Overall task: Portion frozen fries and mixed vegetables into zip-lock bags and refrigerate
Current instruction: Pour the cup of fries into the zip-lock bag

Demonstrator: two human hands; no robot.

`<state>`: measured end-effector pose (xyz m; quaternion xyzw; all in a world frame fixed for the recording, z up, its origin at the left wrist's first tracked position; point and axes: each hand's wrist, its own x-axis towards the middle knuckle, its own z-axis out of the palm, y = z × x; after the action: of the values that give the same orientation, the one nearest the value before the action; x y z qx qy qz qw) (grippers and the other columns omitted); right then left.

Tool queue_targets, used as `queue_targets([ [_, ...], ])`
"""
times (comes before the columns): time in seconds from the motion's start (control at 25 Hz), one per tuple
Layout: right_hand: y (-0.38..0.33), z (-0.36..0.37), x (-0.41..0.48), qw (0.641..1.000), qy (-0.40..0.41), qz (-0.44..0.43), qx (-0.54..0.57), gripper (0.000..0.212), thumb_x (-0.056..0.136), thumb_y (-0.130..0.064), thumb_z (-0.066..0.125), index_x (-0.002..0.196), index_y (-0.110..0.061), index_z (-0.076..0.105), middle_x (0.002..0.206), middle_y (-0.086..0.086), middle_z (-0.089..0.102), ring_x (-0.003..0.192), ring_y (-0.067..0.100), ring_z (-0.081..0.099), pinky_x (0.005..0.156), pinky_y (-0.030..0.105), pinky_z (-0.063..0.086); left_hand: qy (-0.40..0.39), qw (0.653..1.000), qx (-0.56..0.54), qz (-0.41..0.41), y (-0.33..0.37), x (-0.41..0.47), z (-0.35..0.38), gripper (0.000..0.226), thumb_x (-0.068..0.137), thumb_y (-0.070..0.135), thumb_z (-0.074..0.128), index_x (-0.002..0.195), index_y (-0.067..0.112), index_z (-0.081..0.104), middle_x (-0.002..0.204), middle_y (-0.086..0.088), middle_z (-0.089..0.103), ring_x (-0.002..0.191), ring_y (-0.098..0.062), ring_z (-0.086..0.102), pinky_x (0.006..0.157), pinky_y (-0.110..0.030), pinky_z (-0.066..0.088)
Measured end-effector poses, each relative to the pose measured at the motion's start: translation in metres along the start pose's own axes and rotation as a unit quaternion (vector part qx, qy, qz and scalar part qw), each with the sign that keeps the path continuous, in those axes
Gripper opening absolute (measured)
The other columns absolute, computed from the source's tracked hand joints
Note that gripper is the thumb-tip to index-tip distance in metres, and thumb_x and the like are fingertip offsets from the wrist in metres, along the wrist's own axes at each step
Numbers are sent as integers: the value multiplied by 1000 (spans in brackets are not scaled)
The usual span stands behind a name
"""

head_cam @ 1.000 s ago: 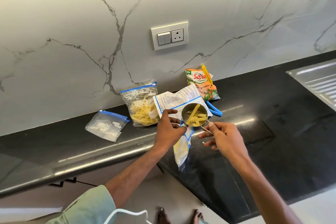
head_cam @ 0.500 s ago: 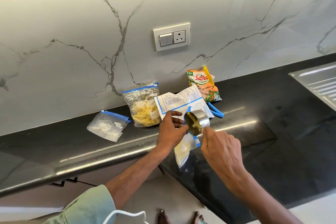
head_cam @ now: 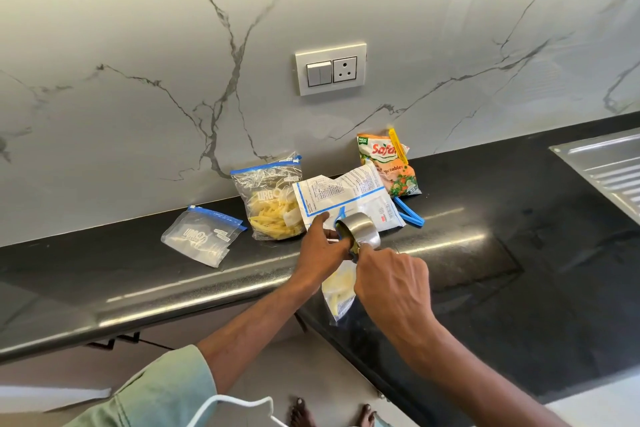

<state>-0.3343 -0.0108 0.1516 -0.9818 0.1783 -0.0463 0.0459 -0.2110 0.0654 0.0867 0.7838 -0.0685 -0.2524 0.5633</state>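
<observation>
Measuring cup (head_cam: 360,234) tilted over a held zip-lock bag (head_cam: 341,291) at the counter (head_cam: 519,288) edge.

Nearest, the zip-lock bag is seen hanging in front of the black counter's edge, with pale fries visible inside. Its mouth is pinched by the curled fingers of the left hand (head_cam: 320,250). The right hand (head_cam: 391,284) is closed round the handle of the measuring cup, which is tipped on its side just above the bag. The handle and the bag's opening are hidden by the two hands. Behind them the white fries pack (head_cam: 346,198) lies flat, its near edge covered by the cup. To its left a filled bag (head_cam: 273,204) stands upright and an empty bag (head_cam: 201,239) lies flat. Farthest back, a vegetable pack (head_cam: 388,166) leans at the marble wall, with a blue clip (head_cam: 410,215) just beside it.
</observation>
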Motion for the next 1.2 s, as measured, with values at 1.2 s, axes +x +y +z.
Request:
queue_targets([
  [1.2,51,57,53,388,-221,389,806,66,77,-27,84,134,-3,60,112,22,65,97,27,60,91,35,52,-13,999,39,-21,3,17,-8,18,83,-1,79,99,7,77,90,-8,77,82,-21,74,65,-35,60],
])
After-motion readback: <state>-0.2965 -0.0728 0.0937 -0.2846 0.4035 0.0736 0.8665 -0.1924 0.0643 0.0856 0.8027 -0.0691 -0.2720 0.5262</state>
